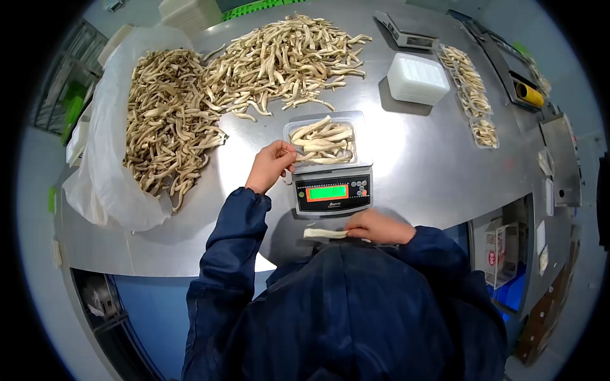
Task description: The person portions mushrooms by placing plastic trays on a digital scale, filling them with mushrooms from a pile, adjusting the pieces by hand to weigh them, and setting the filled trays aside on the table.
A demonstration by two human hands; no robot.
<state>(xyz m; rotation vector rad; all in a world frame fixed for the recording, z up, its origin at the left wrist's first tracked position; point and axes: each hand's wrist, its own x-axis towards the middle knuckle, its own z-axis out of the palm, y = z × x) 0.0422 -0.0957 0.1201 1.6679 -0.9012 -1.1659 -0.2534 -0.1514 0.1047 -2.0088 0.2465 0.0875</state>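
A clear plastic tray of long pale mushrooms rests on the digital scale, whose display is lit green. At the tray's left edge is my left hand, thumb and fingers pinched together; what they grip, if anything, I cannot make out. In front of the scale, my right hand is closed on one end of a thick pale mushroom lying low over the table's near edge.
Loose mushrooms are heaped on the metal table; more spill from a white plastic bag at left. A stack of white trays, filled trays and a second scale stand at right.
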